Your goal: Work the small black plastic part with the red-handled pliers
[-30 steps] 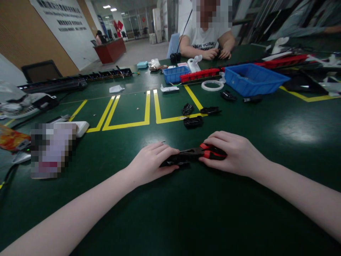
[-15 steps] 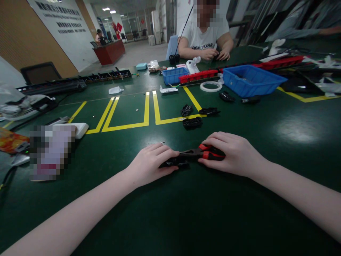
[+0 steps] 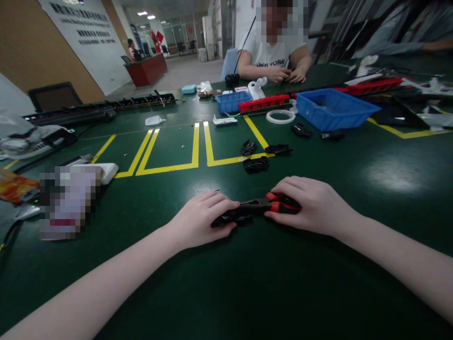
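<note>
My right hand [image 3: 307, 205] is closed around the red and black handles of a pair of pliers [image 3: 260, 204], whose dark jaws point left. The jaws reach a black plastic part [image 3: 231, 218] that my left hand [image 3: 205, 215] grips between thumb and fingers, low over the green table. Whether the jaws clamp the part is hidden by my left fingers. Beyond my hands lie several similar black parts, among them a ribbed one [image 3: 255, 164] and a narrower one [image 3: 279, 149].
A large blue bin [image 3: 336, 111] and a smaller blue bin [image 3: 231, 103] stand farther back, near a white tape roll [image 3: 281, 116]. Yellow tape lines [image 3: 166, 168] mark the green table [image 3: 226, 293]. At left lies a blurred flat object [image 3: 71, 200]. A person [image 3: 274, 56] sits opposite.
Both hands, the pliers and the black part look almost the same. The whole scene sits very slightly lower and to the right in the view.
</note>
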Motion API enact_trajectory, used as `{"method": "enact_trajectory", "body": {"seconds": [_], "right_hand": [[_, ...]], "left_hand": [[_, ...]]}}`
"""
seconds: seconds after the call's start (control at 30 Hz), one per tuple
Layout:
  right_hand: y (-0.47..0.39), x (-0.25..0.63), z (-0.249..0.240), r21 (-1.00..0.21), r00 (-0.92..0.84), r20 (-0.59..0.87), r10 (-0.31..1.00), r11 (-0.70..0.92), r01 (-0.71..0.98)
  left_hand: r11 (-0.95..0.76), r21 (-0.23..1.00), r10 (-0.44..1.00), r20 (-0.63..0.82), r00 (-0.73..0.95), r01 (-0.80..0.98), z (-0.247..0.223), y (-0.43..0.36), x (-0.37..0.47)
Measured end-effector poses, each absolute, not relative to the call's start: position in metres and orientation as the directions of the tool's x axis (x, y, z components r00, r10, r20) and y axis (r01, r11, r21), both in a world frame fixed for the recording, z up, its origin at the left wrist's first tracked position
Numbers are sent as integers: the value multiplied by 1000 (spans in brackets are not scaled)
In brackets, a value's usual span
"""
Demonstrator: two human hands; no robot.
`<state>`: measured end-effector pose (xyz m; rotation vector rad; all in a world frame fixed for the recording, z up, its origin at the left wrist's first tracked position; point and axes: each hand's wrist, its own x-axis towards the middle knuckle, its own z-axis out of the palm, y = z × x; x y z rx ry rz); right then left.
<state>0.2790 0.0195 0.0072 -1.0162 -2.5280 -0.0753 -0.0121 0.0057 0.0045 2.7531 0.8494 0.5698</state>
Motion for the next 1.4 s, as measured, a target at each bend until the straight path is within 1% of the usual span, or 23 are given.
{"method": "enact_trajectory", "body": {"seconds": [0.3,0.47,0.77,1.0,1.23,1.4], "right_hand": [[21,280,11,-77,-649,384,657,723,687],[20,281,12,-72,-649,374,662,718,692],[22,282,8,-110,-642,403,652,731,673],[19,279,10,-116,-642,387,663,725,679],[24,284,5,-61,-664,421,618,749,659],[25,285,6,-49,-670,421,612,753,656]], "left_hand": [[-820,243,572,294,766,519,3,6,-11],[-814,250,580,292,760,525,3,6,-11],[-806,266,589,270,762,529,4,6,-12],[-811,262,583,292,758,523,3,6,-11],[-826,229,563,301,769,515,4,6,-11],[-824,224,566,299,768,520,4,6,-11]]}}
